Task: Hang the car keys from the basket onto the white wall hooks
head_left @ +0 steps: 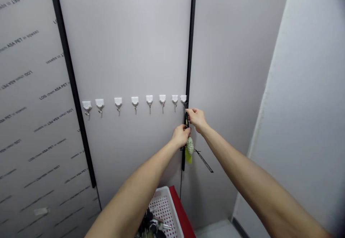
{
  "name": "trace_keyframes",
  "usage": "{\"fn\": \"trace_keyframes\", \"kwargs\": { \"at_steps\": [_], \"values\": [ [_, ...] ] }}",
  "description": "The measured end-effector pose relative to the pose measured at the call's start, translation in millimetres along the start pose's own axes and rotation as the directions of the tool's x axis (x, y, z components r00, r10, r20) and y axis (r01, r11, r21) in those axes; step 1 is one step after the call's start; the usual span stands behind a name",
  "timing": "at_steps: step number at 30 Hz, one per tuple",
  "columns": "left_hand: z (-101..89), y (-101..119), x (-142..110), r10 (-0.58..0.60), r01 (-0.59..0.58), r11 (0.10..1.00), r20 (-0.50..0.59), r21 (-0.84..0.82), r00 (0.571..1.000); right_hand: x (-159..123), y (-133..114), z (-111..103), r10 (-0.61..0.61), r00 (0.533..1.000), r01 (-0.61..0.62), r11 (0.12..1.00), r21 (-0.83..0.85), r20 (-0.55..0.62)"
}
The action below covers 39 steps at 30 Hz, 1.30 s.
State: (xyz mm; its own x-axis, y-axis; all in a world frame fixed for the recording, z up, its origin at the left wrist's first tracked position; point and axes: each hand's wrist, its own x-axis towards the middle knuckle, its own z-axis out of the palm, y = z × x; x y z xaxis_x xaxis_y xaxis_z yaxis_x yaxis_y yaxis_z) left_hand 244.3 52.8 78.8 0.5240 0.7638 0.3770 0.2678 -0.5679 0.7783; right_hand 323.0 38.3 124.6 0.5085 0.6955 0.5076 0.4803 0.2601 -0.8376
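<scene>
A bunch of keyring charms hangs at the rightmost white wall hook (183, 98). It includes a pale green textured charm (190, 145), a yellow-green piece (188, 157) and a thin black strap (205, 162) that sticks out to the lower right. My right hand (197, 119) pinches the upper end of this keychain just below the hook. Lower and to the left, my left hand (181, 136) closes its fingers on the keychain above the green charm. My fingers hide part of the keychain, and whether its ring sits on the hook is too small to tell.
Several more white hooks (134, 101) run in a row to the left across the grey cabinet door (124, 51). Black handle strips (191, 44) edge the doors. Below, a white perforated basket (175, 209) holds dark and metal items, beside a red surface (183, 213).
</scene>
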Motion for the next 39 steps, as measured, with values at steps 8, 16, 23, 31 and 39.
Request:
{"fn": "trace_keyframes", "kwargs": {
  "at_steps": [8,16,23,31,39],
  "values": [
    [2.1,-3,-5,-0.038,0.039,0.998,-0.018,0.053,0.999,-3,3,1,0.098,0.995,-0.098,0.995,0.030,0.002],
    [-33.2,-61,-65,-0.120,0.129,0.988,0.105,-0.085,0.987,-29,25,9,-0.197,0.965,0.176,0.976,-0.130,-0.174],
    [-64.1,-160,-174,-0.329,0.258,0.918,0.216,0.301,0.919,-170,83,58,-0.096,0.619,0.390,0.899,-0.199,0.780],
    [-55.8,-187,-213,-0.330,0.168,0.783,0.171,0.599,0.928,-229,126,102,0.218,0.496,0.536,0.684,-0.494,0.840],
    [-66.6,-170,-195,-0.283,0.207,0.920,0.202,0.332,0.938,-219,112,102,-0.030,0.654,0.270,0.943,-0.196,0.756]
  ]
}}
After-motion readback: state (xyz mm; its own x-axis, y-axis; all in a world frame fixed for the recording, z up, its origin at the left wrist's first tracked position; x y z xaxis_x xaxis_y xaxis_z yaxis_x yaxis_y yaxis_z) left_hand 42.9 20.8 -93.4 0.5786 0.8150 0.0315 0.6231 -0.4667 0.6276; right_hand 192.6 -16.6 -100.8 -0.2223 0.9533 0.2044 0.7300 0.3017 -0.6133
